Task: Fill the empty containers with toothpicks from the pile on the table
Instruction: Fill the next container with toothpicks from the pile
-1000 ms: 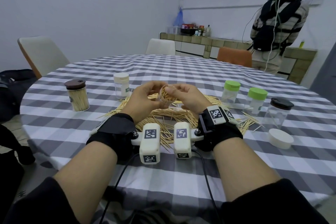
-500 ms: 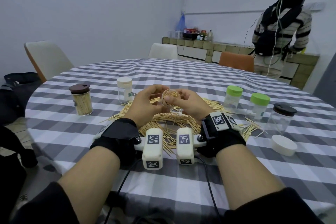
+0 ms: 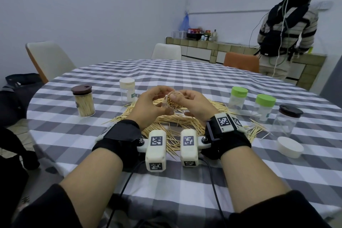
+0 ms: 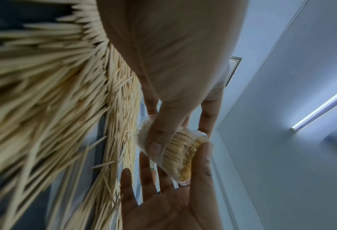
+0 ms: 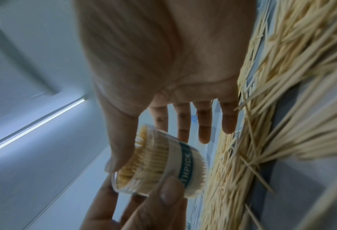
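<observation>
A small clear container (image 3: 173,102), packed with toothpicks, hangs tilted above the toothpick pile (image 3: 166,122). My left hand (image 3: 161,102) grips its body, thumb on the side (image 4: 155,143) and fingers behind. My right hand (image 3: 187,102) lies against its mouth: the thumb presses on the toothpick ends and the other fingers (image 5: 203,124) are stretched out straight. In the right wrist view the container (image 5: 163,163) shows a teal label. The pile (image 4: 45,93) (image 5: 281,77) spreads under both wrists.
A brown-lidded jar full of toothpicks (image 3: 84,102) and a white-lidded container (image 3: 127,91) stand at the left. Two green-lidded containers (image 3: 237,99) (image 3: 263,106), a dark-lidded clear jar (image 3: 286,119) and a loose white lid (image 3: 289,147) are at the right. A person stands far right.
Both hands stay on the container above the pile; the right thumb shifts slightly over its mouth. Nothing is picked up or let go.
</observation>
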